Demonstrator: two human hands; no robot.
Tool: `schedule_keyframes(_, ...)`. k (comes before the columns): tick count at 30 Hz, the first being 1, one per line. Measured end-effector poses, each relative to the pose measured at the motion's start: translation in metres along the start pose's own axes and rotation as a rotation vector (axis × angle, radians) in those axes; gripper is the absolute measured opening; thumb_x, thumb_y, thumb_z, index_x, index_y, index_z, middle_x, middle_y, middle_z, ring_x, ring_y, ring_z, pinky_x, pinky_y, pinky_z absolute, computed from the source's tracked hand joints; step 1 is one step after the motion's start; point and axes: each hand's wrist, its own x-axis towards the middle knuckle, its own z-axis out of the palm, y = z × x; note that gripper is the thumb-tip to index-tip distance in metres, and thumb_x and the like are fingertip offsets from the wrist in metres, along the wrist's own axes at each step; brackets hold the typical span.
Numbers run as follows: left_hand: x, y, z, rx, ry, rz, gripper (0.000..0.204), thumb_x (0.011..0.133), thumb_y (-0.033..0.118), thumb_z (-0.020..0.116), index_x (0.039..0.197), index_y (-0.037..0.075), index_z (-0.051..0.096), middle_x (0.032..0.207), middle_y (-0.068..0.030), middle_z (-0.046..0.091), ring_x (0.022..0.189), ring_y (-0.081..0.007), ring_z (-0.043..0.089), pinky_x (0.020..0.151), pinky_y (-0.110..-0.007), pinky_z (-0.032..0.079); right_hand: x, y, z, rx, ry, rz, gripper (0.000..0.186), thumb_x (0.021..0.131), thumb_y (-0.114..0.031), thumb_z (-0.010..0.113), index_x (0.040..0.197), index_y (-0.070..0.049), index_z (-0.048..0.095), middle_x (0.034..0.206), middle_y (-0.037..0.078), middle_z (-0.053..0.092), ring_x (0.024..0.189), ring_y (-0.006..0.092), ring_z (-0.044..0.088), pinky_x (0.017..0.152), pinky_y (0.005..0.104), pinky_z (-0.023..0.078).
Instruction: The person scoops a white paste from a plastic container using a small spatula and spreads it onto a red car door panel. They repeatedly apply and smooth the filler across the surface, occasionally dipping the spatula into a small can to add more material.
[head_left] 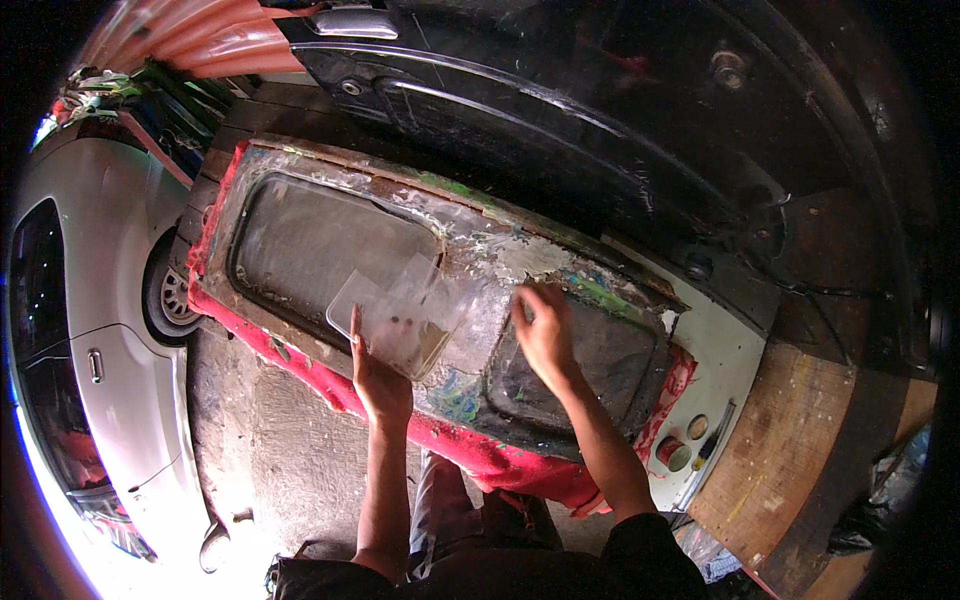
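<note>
My left hand grips the near edge of a clear plastic piece, see-through with rounded corners and a few dark spots. Under it lies a worn panel with peeling, multicoloured paint and two dark recessed sections; the plastic overlaps its left recess and the bare middle strip. Over the strip's right side, beside the right recess, hangs my right hand. Its fingers are curled together toward the thumb, and what they hold, if anything, is too small to make out.
Red cloth pads the panel's edges. Beyond stands a large black vehicle body part. On a white surface at right are a small open can and a round lid-like item. A silver car is parked at left.
</note>
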Motion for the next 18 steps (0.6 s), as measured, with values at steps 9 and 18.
schedule_keyframes(9, 0.001, -0.003, -0.004, -0.060, -0.036, -0.023, 0.062, 0.104, 0.042, 0.049, 0.160, 0.026, 0.030, 0.145, -0.0119, 0.051, 0.130, -0.0355, 0.052, 0.107, -0.054, 0.044, 0.009, 0.020, 0.038, -0.221, -0.031, -0.017, 0.026, 0.088, 0.003, 0.064, 0.113, 0.008, 0.064, 0.109, 0.025, 0.063, 0.105, 0.0414, 0.059, 0.092, 0.0490, 0.050)
schedule_keyframes(18, 0.009, 0.013, -0.019, -0.142, -0.053, 0.061, 0.054, 0.107, 0.025, 0.038, 0.160, 0.023, 0.030, 0.146, -0.0157, 0.048, 0.130, -0.0377, 0.052, 0.111, -0.059, 0.043, -0.020, -0.004, 0.031, 0.000, -0.109, -0.075, 0.023, 0.084, 0.004, 0.067, 0.108, 0.003, 0.067, 0.103, 0.018, 0.064, 0.099, 0.0355, 0.060, 0.089, 0.0458, 0.052)
